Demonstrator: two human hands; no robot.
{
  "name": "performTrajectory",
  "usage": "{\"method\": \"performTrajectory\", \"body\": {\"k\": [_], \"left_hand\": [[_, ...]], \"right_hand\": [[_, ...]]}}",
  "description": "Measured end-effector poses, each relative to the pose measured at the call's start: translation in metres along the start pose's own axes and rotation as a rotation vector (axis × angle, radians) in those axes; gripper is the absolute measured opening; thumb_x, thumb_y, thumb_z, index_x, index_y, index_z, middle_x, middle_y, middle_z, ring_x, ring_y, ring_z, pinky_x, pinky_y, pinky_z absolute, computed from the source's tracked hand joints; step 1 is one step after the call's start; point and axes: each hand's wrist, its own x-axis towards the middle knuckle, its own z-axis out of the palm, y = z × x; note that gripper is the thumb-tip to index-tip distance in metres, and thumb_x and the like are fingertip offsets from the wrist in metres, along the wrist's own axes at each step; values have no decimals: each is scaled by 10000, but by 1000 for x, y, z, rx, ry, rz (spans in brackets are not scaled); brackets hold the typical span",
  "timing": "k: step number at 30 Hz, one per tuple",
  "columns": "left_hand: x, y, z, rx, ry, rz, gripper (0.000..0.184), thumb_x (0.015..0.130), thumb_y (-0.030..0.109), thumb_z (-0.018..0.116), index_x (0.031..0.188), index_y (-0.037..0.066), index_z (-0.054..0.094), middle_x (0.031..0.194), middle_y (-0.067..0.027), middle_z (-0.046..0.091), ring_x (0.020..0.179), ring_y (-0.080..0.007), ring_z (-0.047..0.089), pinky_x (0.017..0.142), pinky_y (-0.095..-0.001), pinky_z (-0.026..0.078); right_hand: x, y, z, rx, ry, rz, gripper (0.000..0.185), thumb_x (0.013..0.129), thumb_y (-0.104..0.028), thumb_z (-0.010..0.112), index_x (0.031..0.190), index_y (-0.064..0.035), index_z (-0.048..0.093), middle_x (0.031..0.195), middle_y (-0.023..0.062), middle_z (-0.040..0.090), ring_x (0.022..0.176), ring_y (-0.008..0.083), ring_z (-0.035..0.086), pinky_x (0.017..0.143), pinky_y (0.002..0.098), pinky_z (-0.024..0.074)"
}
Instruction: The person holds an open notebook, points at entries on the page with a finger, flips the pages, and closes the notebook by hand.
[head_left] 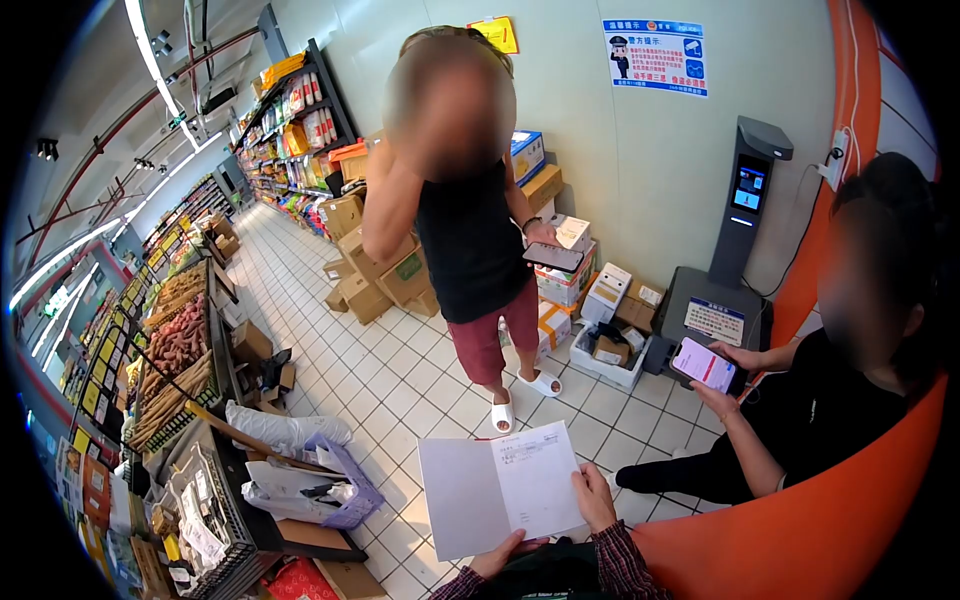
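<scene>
An open notebook [463, 495] is held up in front of me, with a blank grey-white left side and a right page bearing a few lines of handwriting near its top. My left hand [498, 553] grips its lower edge near the fold, thumb on the front and other fingers hidden behind. On the right edge, my right hand [594, 498] is closed round the page side. Both my sleeves are dark with reddish stripes.
A person in a black tank top [462, 240] stands ahead holding a phone [553, 257]. At right, a seated person holds another phone [705, 366] beside a kiosk [745, 200]. Cardboard boxes [365, 295] line the wall; a purple basket [355, 500] and vegetable stands [180, 340] are left.
</scene>
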Motion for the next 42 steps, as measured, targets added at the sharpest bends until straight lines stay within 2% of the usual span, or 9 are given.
{"method": "performTrajectory", "body": {"k": [10, 12, 16, 20, 22, 28, 32, 39, 42], "left_hand": [[-1, -3, -5, -13, -7, 28, 452, 987, 145, 420, 1349, -71, 259, 1222, -267, 518, 1066, -323, 597, 904, -325, 517], [-2, -4, -3, -34, 14, 65, 419, 977, 140, 452, 1304, -90, 327, 1186, -237, 551, 1050, -296, 608, 908, -304, 514], [-1, -3, -7, -20, -12, 20, 472, 980, 156, 446, 1346, -78, 259, 1224, -271, 514, 1065, -324, 595, 909, -327, 514], [-7, -1, -2, -52, 17, -42, 445, 975, 149, 453, 1318, -93, 306, 1194, -254, 534, 1060, -322, 597, 891, -325, 521], [-7, 2, 0, -13, 8, 56, 385, 986, 158, 429, 1276, -92, 391, 1170, -221, 571, 1051, -282, 608, 888, -297, 515], [-9, 0, -3, 59, 37, 104, 415, 970, 177, 454, 1266, -103, 376, 1119, -239, 593, 1033, -308, 609, 885, -336, 511], [-12, 1, -2, 30, 89, 40, 429, 978, 210, 437, 1251, -114, 375, 1124, -263, 593, 1058, -317, 596, 986, -377, 434], [-14, -1, -1, 21, 100, 96, 402, 980, 185, 431, 1226, -128, 375, 1118, -274, 593, 1050, -319, 601, 945, -368, 468], [-15, -5, -5, -3, 97, 57, 397, 980, 183, 431, 1217, -131, 378, 1112, -277, 594, 1036, -320, 607, 928, -359, 480]], "right_hand": [[-4, -9, 2, -22, -1, -1, 264, 905, -231, 501, 916, 32, 523, 695, 116, 566, 635, 176, 530, 603, 320, 427], [-5, -7, 3, -13, -2, -1, 266, 906, -232, 501, 921, 33, 522, 703, 117, 567, 644, 174, 531, 609, 319, 428], [-6, -10, 3, -12, -13, 12, 267, 907, -235, 501, 928, 30, 522, 714, 119, 569, 657, 172, 533, 618, 320, 430], [-7, -7, 3, -42, 6, -12, 261, 905, -238, 508, 945, 19, 524, 713, 114, 568, 651, 182, 534, 616, 321, 431], [-4, -3, 5, -55, -24, 0, 262, 904, -241, 511, 950, 17, 526, 720, 121, 573, 650, 193, 540, 616, 326, 433], [-6, -13, 10, -21, 22, 25, 258, 907, -247, 512, 973, 1, 537, 782, 142, 614, 720, 205, 591, 676, 325, 460], [-7, -16, 10, -20, -8, 25, 273, 908, -264, 506, 988, -4, 537, 788, 142, 614, 721, 216, 591, 675, 329, 458], [-7, -15, 13, -12, -44, 29, 289, 910, -276, 493, 988, 0, 532, 773, 143, 605, 713, 224, 589, 672, 331, 452], [-9, -24, 10, -74, -63, 29, 287, 912, -272, 490, 979, 4, 528, 761, 143, 597, 703, 226, 584, 667, 333, 448]]}}
